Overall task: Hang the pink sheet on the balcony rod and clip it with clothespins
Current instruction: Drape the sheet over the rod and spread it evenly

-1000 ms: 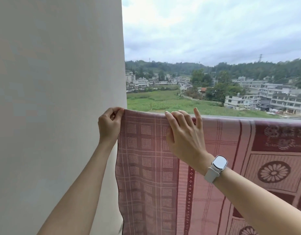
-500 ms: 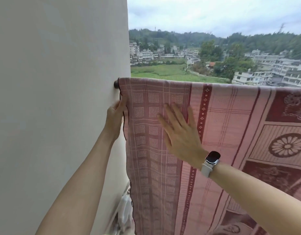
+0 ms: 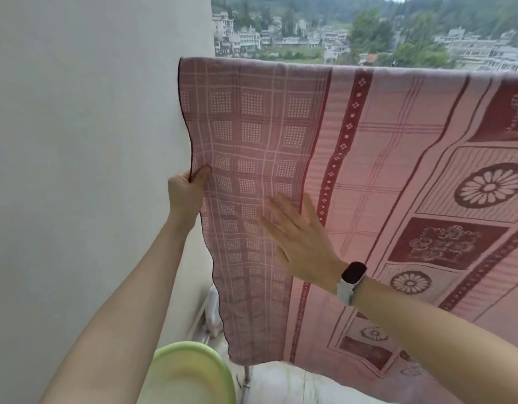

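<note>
The pink sheet [image 3: 383, 176], patterned with dark red checks and flower medallions, hangs draped over the balcony rod, which it hides along its top fold. My left hand [image 3: 187, 191] pinches the sheet's left hem between thumb and fingers, close to the wall. My right hand [image 3: 298, 243], with a watch on its wrist, lies flat and spread against the checked part of the cloth, holding nothing. No clothespins are in view.
A plain white wall [image 3: 85, 141] fills the left side, right beside the sheet's edge. A light green basin [image 3: 190, 374] sits low in front of me. A white ledge [image 3: 281, 383] runs below the sheet. Buildings and trees lie beyond.
Both hands have slid down the sheet from the top fold. My left hand now grips the hem lower down. The view has tilted downward, bringing the green basin into sight.
</note>
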`<state>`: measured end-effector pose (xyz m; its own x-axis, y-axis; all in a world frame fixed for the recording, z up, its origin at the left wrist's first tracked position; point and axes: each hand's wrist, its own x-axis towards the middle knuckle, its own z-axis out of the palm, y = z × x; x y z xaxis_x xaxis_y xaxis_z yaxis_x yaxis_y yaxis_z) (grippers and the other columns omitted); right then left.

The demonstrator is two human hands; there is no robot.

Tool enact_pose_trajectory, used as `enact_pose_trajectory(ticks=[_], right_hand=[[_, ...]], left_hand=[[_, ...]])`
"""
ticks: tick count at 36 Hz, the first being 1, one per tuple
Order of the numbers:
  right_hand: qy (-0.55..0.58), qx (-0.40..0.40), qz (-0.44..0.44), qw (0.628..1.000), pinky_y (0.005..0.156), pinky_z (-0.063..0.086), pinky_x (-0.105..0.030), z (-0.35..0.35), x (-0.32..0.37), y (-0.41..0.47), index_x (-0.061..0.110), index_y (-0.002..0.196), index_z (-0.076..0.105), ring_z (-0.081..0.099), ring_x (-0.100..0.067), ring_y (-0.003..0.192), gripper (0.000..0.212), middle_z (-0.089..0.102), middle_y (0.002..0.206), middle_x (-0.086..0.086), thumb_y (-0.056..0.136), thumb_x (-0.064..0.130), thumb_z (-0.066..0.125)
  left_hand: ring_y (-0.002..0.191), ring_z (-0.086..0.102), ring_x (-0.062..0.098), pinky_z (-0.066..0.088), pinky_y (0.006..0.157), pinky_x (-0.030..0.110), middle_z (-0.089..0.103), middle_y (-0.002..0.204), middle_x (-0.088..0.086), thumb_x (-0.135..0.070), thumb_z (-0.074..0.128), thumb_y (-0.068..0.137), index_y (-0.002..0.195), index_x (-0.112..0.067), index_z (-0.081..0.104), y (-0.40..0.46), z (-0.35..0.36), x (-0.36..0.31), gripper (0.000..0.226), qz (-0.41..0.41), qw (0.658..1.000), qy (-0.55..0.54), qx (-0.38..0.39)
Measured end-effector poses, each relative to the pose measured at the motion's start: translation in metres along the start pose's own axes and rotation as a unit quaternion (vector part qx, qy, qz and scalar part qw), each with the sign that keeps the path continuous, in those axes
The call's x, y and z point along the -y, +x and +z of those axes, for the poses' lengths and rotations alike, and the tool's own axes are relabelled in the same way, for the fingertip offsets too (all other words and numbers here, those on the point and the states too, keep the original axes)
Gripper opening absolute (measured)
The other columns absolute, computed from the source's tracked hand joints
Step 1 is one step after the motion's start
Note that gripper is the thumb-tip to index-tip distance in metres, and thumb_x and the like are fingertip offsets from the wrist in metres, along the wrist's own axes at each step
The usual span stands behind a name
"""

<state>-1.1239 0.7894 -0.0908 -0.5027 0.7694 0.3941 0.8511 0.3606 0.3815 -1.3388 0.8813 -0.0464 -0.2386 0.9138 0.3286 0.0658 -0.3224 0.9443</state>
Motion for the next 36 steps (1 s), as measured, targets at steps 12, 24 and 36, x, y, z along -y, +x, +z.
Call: enact_pose_trajectory(ticks=[12,24,36], right_hand=[[0.044,-0.069,0.057,0.995,0.109,0.02,-0.06,0.007,-0.027,-0.08,0.018,0.128,0.049,0.027,-0.024,0.136,0.046,0.04,0.143,-0.008,0.083,0.022,0.043],[-0.005,-0.026,0.349,0.937,0.11,0.004,-0.062,-0.021,-0.164,-0.193,0.021,0.143,0.025,-0.001,-0.033,0.142,0.059,0.007,0.154,-0.013,0.087,0.023,0.04],[0.09,-0.097,0.259,0.957,0.097,0.045,-0.045,-0.059,-0.259,-0.307,0.017,0.12,0.05,0.052,-0.027,0.117,0.039,0.057,0.126,-0.009,0.083,0.014,0.04]], left_hand=[[0.124,0.039,0.031,0.031,0.1,0.05,0.043,0.134,0.017,-0.019,0.061,0.08,0.129,-0.015,0.035,-0.101,0.047,0.029,0.055,0.193,0.916,0.318,-0.152],[0.141,-0.002,0.034,0.001,0.11,0.062,0.005,0.155,0.007,-0.029,0.05,0.088,0.145,-0.031,0.014,-0.167,0.209,-0.039,0.068,0.451,0.747,0.448,0.193],[0.111,0.052,0.023,0.039,0.095,0.043,0.061,0.115,0.004,-0.02,0.056,0.083,0.112,-0.016,0.06,-0.25,0.327,-0.079,0.03,0.482,0.73,0.419,0.244]])
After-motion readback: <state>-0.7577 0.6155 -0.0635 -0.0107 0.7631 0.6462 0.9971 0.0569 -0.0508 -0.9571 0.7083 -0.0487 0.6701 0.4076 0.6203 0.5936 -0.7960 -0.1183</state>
